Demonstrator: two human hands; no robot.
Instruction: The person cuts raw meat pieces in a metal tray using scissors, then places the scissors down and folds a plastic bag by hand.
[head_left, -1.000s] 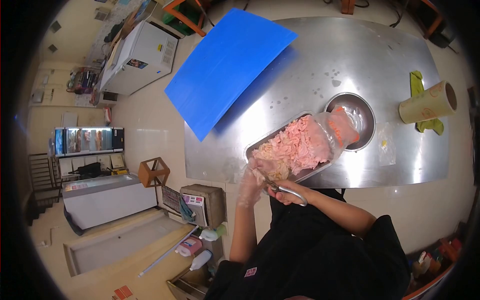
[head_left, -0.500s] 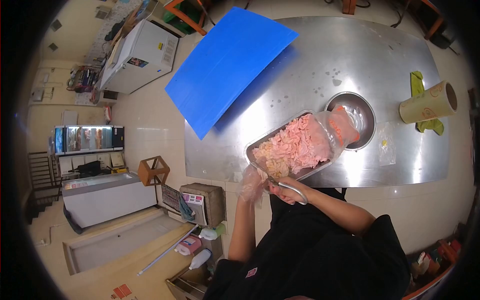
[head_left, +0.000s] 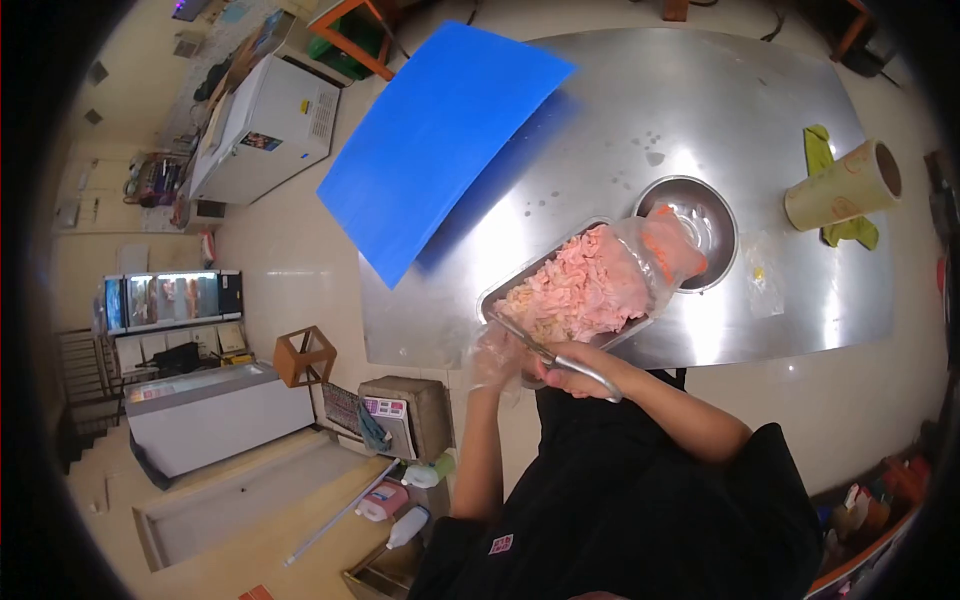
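A metal tray point(head_left: 487, 299) on the steel table is heaped with pale pink meat pieces point(head_left: 572, 287). Over its right end lies a clear plastic bag with orange print point(head_left: 672, 245), which reaches into a round steel bowl point(head_left: 722, 205). At the tray's near left corner is my left hand point(head_left: 497, 357) in a clear plastic glove, its fingers blurred and what they hold hard to make out. My right hand point(head_left: 578, 370) is wrapped round metal scissors point(head_left: 600, 381), whose blades point left over the tray edge, close to my left hand.
A large blue board point(head_left: 440, 140) lies at the table's far left. On the right stand a roll of plastic film point(head_left: 840, 188) and a green cloth point(head_left: 818, 152). A small clear plastic piece point(head_left: 765, 285) lies near the bowl. A scale point(head_left: 390, 415) is left of my arms.
The view has shifted slightly, so the table appears further left. The scissors' blades now show longer over the tray's corner, and my left hand has turned beside them.
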